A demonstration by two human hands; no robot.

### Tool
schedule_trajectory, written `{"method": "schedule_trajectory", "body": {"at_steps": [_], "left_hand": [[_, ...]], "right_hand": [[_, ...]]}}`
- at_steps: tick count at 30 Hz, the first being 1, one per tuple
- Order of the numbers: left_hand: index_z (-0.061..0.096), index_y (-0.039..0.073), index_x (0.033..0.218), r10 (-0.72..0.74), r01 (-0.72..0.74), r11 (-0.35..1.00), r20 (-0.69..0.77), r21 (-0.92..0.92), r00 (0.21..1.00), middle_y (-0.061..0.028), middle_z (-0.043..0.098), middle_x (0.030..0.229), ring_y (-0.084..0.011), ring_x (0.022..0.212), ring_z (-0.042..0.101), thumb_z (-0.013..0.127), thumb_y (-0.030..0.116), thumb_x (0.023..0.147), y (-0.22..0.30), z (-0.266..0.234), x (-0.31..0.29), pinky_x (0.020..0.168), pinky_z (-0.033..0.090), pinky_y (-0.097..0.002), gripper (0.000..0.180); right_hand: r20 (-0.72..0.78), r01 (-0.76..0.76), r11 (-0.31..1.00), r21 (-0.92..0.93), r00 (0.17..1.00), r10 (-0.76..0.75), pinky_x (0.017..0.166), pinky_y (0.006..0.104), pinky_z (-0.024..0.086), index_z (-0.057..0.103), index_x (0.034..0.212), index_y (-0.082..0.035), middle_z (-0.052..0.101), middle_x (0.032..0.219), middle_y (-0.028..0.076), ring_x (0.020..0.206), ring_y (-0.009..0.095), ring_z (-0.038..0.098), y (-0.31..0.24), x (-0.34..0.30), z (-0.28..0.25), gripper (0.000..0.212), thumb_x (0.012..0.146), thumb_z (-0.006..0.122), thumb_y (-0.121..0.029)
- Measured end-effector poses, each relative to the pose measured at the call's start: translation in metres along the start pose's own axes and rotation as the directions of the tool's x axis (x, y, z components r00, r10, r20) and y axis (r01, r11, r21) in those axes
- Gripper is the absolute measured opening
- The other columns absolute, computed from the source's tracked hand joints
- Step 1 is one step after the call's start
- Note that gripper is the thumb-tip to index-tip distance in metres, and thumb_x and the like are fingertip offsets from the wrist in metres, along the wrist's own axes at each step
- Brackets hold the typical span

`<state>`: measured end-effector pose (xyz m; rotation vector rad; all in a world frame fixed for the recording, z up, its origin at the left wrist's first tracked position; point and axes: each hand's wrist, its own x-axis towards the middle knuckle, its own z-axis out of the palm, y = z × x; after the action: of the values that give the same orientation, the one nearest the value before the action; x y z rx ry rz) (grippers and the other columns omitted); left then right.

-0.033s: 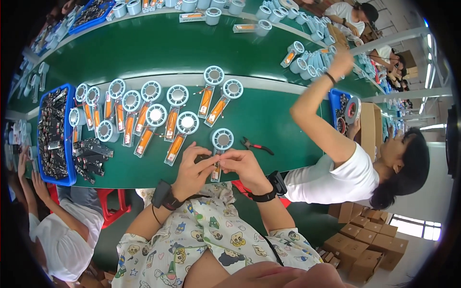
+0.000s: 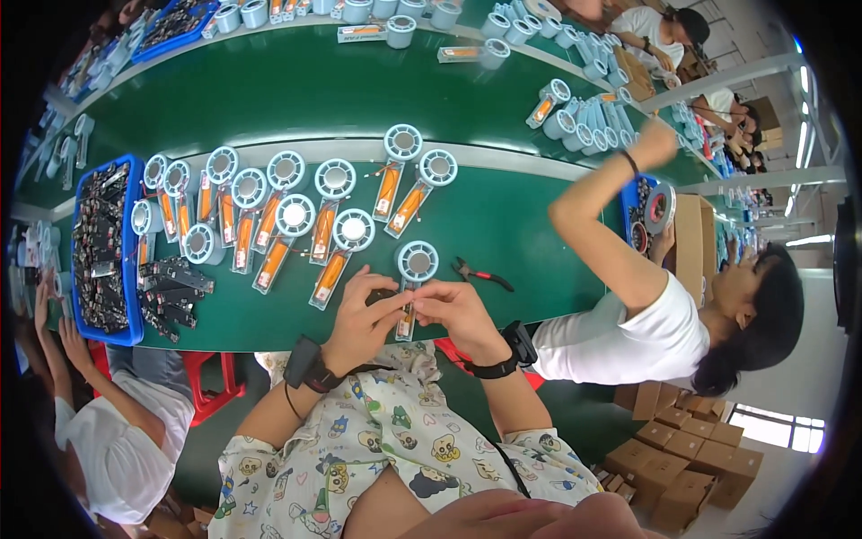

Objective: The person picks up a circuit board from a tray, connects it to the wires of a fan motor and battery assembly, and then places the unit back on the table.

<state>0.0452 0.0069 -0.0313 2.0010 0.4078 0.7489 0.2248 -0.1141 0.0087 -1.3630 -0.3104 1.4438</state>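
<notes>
We are pinching a small handheld fan part (image 2: 411, 286), a pale blue round ring head on a narrow orange-centred handle, between our left hand (image 2: 362, 321) and right hand (image 2: 460, 313), both grasping its handle. It is lying at the near edge of the green tabletop (image 2: 530, 234), black-handled pliers (image 2: 480, 273) just beside it.

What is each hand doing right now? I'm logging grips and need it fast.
Left hand: closed, pinching the fan unit at its handle.
Right hand: closed, fingers pinching the same fan unit.
</notes>
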Motion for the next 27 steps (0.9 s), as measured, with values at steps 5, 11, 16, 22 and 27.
{"method": "schedule_trajectory", "body": {"at_steps": [5, 11, 16, 22, 27], "left_hand": [[0.078, 0.017, 0.121, 0.048, -0.048, 0.999, 0.011, -0.018, 0.999, -0.0087, 0.064, 0.119, -0.0307, 0.119, 0.062, 0.079, 0.006, 0.082, 0.000, -0.001, 0.000, 0.116, 0.041, -0.0600, 0.041], [0.077, 0.016, 0.122, 0.100, -0.101, 0.994, 0.013, 0.049, 0.995, -0.0085, 0.064, 0.119, -0.0316, 0.115, 0.061, 0.080, 0.001, 0.080, -0.001, 0.000, -0.004, 0.117, 0.040, -0.0566, 0.044], [0.077, 0.015, 0.121, 0.151, -0.147, 0.976, -0.015, 0.162, 0.988, -0.0088, 0.064, 0.114, -0.0325, 0.108, 0.061, 0.080, 0.001, 0.079, 0.006, 0.002, -0.002, 0.102, 0.046, -0.0514, 0.045], [0.075, 0.016, 0.122, 0.185, -0.173, 0.954, -0.027, 0.246, 0.982, -0.0079, 0.064, 0.110, -0.0318, 0.103, 0.061, 0.079, 0.001, 0.078, 0.004, 0.004, -0.004, 0.089, 0.045, -0.0468, 0.046], [0.074, 0.017, 0.124, 0.194, -0.177, 0.932, -0.024, 0.316, 0.981, -0.0070, 0.063, 0.109, -0.0307, 0.102, 0.061, 0.078, 0.002, 0.080, 0.008, 0.004, -0.010, 0.088, 0.044, -0.0457, 0.046]], "right_hand": [[0.041, -0.018, 0.999, 0.030, 0.999, 0.017, 0.077, 0.0248, 0.055, 0.076, 0.113, 0.001, 0.075, 0.099, 0.004, 0.083, 0.009, 0.068, 0.005, -0.003, -0.002, 0.019, 0.098, 0.074, -0.012], [-0.008, 0.029, 0.998, -0.048, 1.000, -0.030, 0.079, 0.0253, 0.056, 0.075, 0.113, 0.003, 0.075, 0.099, 0.005, 0.084, 0.011, 0.068, 0.004, -0.005, 0.001, 0.018, 0.098, 0.072, -0.006], [0.001, 0.114, 0.991, -0.066, 0.994, -0.114, 0.080, 0.0247, 0.055, 0.075, 0.114, 0.003, 0.074, 0.099, 0.004, 0.086, 0.010, 0.068, 0.011, -0.006, -0.002, 0.018, 0.097, 0.073, -0.003], [-0.029, 0.114, 0.993, -0.008, 0.993, -0.115, 0.084, 0.0256, 0.055, 0.074, 0.115, 0.004, 0.073, 0.102, 0.004, 0.089, 0.011, 0.068, 0.009, -0.013, 0.011, 0.021, 0.094, 0.072, 0.003], [-0.031, 0.130, 0.991, 0.004, 0.991, -0.130, 0.089, 0.0265, 0.054, 0.073, 0.114, 0.005, 0.072, 0.107, 0.004, 0.096, 0.012, 0.067, 0.015, -0.013, 0.009, 0.024, 0.091, 0.070, 0.006]]}}
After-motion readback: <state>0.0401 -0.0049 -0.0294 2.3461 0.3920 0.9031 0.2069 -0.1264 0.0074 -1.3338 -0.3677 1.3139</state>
